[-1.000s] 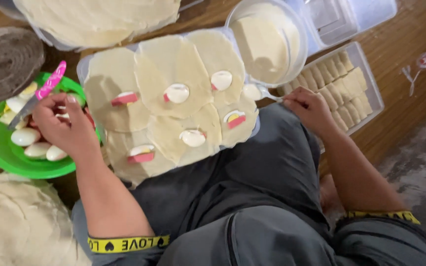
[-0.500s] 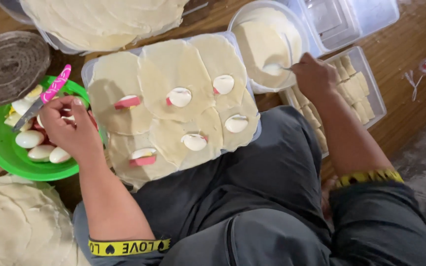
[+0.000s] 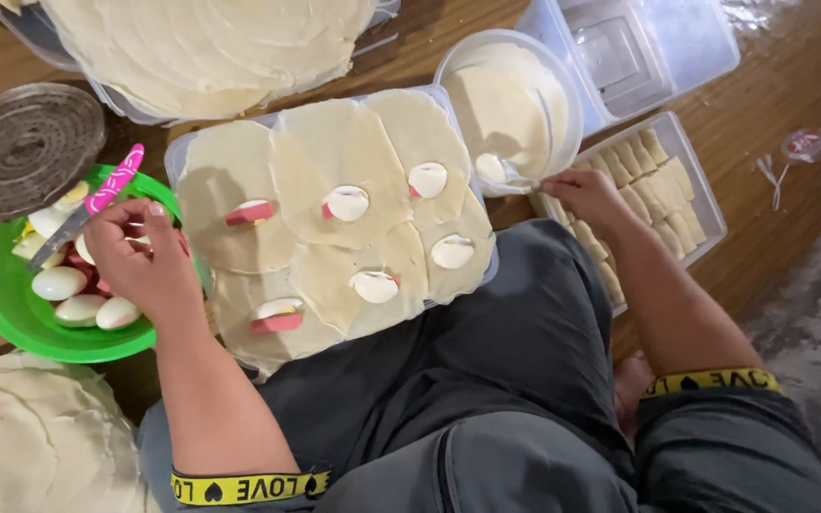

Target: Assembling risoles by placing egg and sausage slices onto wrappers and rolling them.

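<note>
A clear tray (image 3: 175,150) rests on my lap, covered with thin round dough wrappers (image 3: 334,161). Each wrapper carries an egg slice (image 3: 347,202) and a pink sausage piece (image 3: 249,214). My left hand (image 3: 140,261) reaches into a green bowl (image 3: 2,304) of halved boiled eggs (image 3: 59,283), fingers curled down, with whatever they hold hidden. A pink-handled knife (image 3: 111,180) lies across that bowl beside the hand. My right hand (image 3: 586,195) grips a spoon (image 3: 505,176) dipped in a white bowl (image 3: 563,104) of pale paste.
A container with a stack of wrappers (image 3: 211,47) sits at the top, and another wrapper stack (image 3: 30,446) at the lower left. A round woven mat (image 3: 21,142) lies left. At the right are a clear tray of rolled pieces (image 3: 658,180) and an empty clear container (image 3: 639,47).
My right hand moved from the lap tray's right edge up to the white bowl and now holds the spoon in the paste. My left hand stayed over the green bowl.
</note>
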